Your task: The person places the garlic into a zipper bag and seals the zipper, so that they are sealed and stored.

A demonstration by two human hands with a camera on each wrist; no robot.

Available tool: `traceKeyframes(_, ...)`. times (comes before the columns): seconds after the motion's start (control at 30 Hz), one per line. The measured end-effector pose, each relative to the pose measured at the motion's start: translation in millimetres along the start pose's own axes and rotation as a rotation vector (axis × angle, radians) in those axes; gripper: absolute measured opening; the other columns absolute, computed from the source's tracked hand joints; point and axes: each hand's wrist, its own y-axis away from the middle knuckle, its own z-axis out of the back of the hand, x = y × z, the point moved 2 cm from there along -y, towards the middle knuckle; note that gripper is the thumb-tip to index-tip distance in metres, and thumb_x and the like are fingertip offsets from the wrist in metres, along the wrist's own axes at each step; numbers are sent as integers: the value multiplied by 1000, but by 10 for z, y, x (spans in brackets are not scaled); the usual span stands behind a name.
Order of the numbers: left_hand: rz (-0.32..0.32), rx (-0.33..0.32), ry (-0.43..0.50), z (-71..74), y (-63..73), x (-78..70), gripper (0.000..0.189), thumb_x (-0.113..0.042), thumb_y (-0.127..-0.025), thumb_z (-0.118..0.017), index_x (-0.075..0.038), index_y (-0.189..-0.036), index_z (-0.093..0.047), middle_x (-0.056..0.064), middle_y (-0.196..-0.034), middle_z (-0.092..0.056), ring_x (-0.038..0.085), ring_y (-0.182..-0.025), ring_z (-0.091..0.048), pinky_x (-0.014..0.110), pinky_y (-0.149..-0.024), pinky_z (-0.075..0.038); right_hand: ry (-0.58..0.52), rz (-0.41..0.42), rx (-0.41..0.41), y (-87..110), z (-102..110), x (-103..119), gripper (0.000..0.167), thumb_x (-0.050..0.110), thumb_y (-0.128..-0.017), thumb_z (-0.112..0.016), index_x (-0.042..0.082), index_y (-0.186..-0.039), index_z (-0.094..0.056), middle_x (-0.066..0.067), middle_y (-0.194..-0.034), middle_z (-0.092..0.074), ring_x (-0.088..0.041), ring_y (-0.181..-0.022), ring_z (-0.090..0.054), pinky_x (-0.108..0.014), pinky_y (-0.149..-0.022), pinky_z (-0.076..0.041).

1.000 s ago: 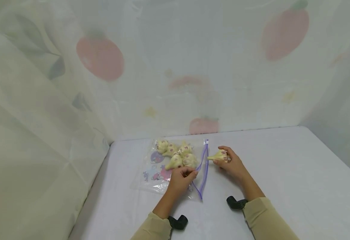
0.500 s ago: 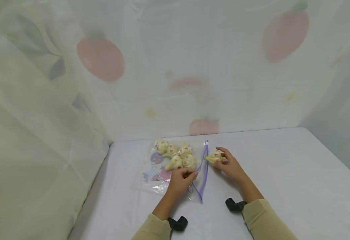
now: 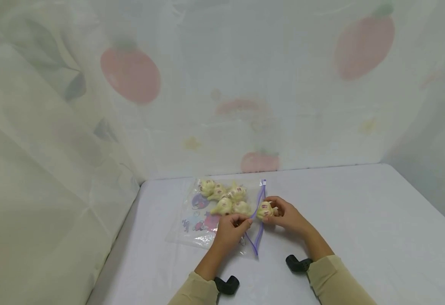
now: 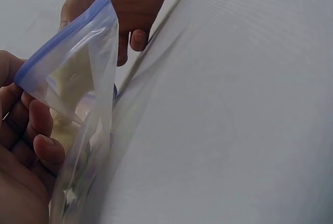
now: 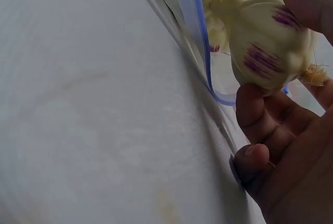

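A clear zip bag (image 3: 192,235) with a purple-edged mouth lies on the table, its opening facing right. Inside it are several garlic bulbs (image 3: 224,206), cream with purple streaks. My left hand (image 3: 228,231) pinches the near lip of the bag's mouth between thumb and fingers; the left wrist view shows the purple zip edge (image 4: 62,39) held up. In my right hand (image 3: 292,218) is another garlic bulb (image 5: 268,44), gripped between thumb and fingertips. The right wrist view has its stem pointing into the gap between the purple lips.
A white cloth covers the table (image 3: 359,220). Behind it hangs a pale curtain (image 3: 302,114) with faded fruit prints, and another drape (image 3: 47,190) closes off the left side. Black wrist mounts (image 3: 227,285) stick out from both forearms.
My right hand has moved left and slightly nearer to me, bringing the garlic bulb from beside the bag to its mouth. The left hand stays on the bag's lip.
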Motion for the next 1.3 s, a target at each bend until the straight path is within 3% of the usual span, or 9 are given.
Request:
traceKeyframes(0.3,-13,3,-26,3,-8,13,12,-25,-88,-74,-13,-87,-77,0,-74,-71,4,-62,-55,20,-55,-46,-14,-11,-12,-29,-130,30,63,20,-81,-81,13,-136,-51,-19,-118,-55,-13,-68,-52,-25,-60,-45)
traceKeyframes(0.5,-33,7,-7,11,-1,-1,13,-23,-89,-73,-12,-84,-76,1,-73,-70,4,-61,-55,19,-54,-45,1,-33,-64,-46,-229,57,65,21,-80,-83,15,-136,-51,-19,-122,-54,-11,-64,-48,-24,-57,-43)
traceKeyframes(0.73,15,13,-13,41,83,-358,10,-9,-90,-71,0,-86,-75,15,-78,-71,4,-63,-52,16,-56,-42,93,-53,-123,-68,-255,37,68,24,-78,-84,16,-137,-51,-16,-123,-57,-12,-66,-50,-24,-57,-44)
traceKeyframes(0.97,3,15,-6,40,74,-347,10,-7,-90,-70,2,-87,-74,17,-80,-71,2,-63,-52,15,-57,-42,90,-87,-151,-85,-256,26,63,27,-83,-79,15,-139,-52,-17,-130,-58,-15,-72,-56,-26,-60,-47)
traceKeyframes(1.3,-21,27,11,46,83,-338,10,-7,-90,-70,1,-87,-74,17,-78,-71,1,-62,-53,16,-56,-43,72,-122,-305,-126,-255,56,39,19,-81,-81,8,-116,-68,-11,-99,-64,-13,-76,-64,-25,-61,-52)
